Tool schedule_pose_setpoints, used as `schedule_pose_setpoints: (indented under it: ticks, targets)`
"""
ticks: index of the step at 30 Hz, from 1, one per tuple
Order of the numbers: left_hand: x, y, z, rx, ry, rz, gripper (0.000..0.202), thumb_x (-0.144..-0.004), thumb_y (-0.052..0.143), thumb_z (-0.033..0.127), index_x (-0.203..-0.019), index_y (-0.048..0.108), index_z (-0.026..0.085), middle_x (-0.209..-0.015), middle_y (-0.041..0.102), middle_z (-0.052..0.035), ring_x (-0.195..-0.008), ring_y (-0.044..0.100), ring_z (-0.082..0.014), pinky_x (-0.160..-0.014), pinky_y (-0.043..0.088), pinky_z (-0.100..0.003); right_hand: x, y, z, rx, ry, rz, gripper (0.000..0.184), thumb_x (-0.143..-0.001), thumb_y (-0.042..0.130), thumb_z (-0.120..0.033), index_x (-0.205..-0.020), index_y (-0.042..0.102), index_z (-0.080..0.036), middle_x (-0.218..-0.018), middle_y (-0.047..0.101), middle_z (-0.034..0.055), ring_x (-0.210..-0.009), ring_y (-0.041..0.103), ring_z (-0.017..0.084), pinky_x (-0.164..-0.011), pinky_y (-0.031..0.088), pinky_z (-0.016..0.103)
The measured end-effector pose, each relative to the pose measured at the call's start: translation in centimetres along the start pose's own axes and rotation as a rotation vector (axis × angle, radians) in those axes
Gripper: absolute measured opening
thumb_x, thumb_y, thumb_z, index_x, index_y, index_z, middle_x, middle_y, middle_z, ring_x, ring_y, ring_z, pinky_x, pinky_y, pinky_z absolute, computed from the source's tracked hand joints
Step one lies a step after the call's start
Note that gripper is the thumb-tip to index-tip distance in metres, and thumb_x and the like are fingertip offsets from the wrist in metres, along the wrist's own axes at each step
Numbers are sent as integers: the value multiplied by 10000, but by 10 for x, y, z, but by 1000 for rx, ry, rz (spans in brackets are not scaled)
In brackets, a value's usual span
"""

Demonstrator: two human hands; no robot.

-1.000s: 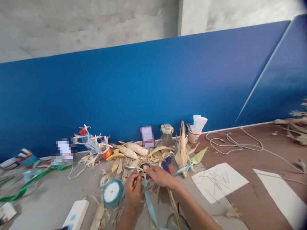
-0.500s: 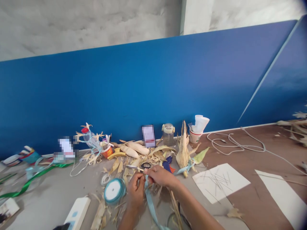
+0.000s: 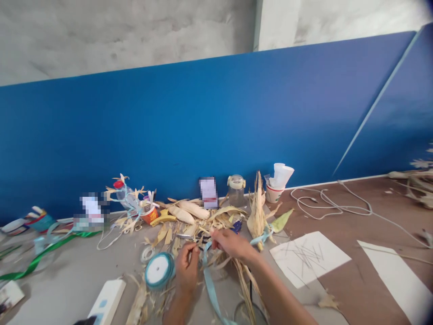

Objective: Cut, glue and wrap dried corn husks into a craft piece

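My left hand (image 3: 187, 268) is curled shut, pinching a light blue ribbon (image 3: 211, 289) that trails toward me over the table. My right hand (image 3: 232, 243) is closed on the same ribbon a little farther up, above a heap of dried corn husks (image 3: 216, 223). Scissors (image 3: 187, 236) lie just beyond my left hand's fingers. A teal ribbon spool (image 3: 158, 270) stands beside my left hand.
Along the blue partition stand a small jar (image 3: 236, 188), a cup with white tubes (image 3: 278, 180), an orange cup (image 3: 150, 213) and bare corn cobs (image 3: 189, 210). White paper sheets (image 3: 309, 257) and a white cable (image 3: 331, 201) lie to the right, green ribbon (image 3: 43, 255) to the left.
My right hand has lifted and moved a little away from my left, drawing the ribbon out between them. The left hand has stayed near the spool.
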State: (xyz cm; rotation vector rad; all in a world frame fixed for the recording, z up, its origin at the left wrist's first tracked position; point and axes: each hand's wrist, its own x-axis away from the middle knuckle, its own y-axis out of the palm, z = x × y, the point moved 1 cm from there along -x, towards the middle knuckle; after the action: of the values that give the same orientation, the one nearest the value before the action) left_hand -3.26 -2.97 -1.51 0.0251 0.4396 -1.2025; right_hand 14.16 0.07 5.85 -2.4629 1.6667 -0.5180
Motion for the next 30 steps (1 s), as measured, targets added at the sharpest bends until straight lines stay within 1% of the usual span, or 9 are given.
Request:
schedule_pose_setpoints:
  ticks: [3,7,11,15,20,23,25,27,30]
  targets:
    - [2,1,-1,23,8,-77,250,-809,578,420,-806,662,184,-694,626,-24,-657,572,-176,-631,461,-276,-4,15,2,111,-51,-28,489,-891,398,-521,-583,541,-169,-515,413,-40,-513,395,104,-528,275,239]
    - [4,3,-2,26,2,-138,236,-841,540,387,-796,648,182,-680,632,-26,-649,564,-175,-624,448,-269,-8,26,6,136,-120,-25,460,-891,407,-474,-557,522,-179,-498,422,-37,-506,415,110,-533,290,240]
    - [5,5,3,-5,41,-171,238,-861,504,357,-757,628,183,-663,621,-26,-634,555,-172,-607,437,-266,-6,25,6,108,-74,-39,450,-885,435,-421,-501,482,-191,-451,409,-42,-471,401,109,-537,315,242]
    - [6,4,11,-65,105,-153,202,-853,507,313,-741,624,192,-675,620,-23,-646,561,-173,-627,445,-274,-4,24,6,32,-19,-92,493,-893,423,-446,-470,469,-199,-428,415,-41,-435,367,109,-522,312,252]
    - [4,3,9,-72,170,-142,206,-854,510,299,-720,625,194,-685,621,-28,-661,559,-171,-651,450,-282,-4,19,10,-52,29,-168,548,-903,389,-474,-439,495,-202,-335,302,-55,-375,256,105,-452,200,260]
    - [0,2,1,-29,127,-90,205,-841,535,342,-742,632,191,-673,603,-17,-644,542,-165,-622,445,-274,-1,9,8,-169,33,-214,560,-906,365,-493,-447,489,-197,-317,267,-67,-351,215,93,-427,153,251]
    - [-3,1,-3,7,54,-25,235,-822,560,397,-742,626,185,-630,574,-1,-602,518,-156,-579,430,-262,2,-1,5,-241,18,-168,556,-903,353,-513,-470,486,-190,-340,267,-77,-355,195,81,-423,146,240]
    - [-5,1,-5,49,-22,21,278,-807,573,448,-751,622,181,-602,555,11,-569,499,-147,-551,420,-256,3,-12,3,-226,-23,-46,550,-906,332,-525,-525,524,-177,-388,293,-77,-379,215,78,-431,183,231]
    - [-3,2,0,104,-75,31,325,-776,601,501,-775,627,177,-609,564,10,-567,505,-144,-552,429,-257,3,-21,3,40,-74,158,505,-918,317,-495,-662,601,-165,-508,439,-31,-488,410,113,-529,326,241]
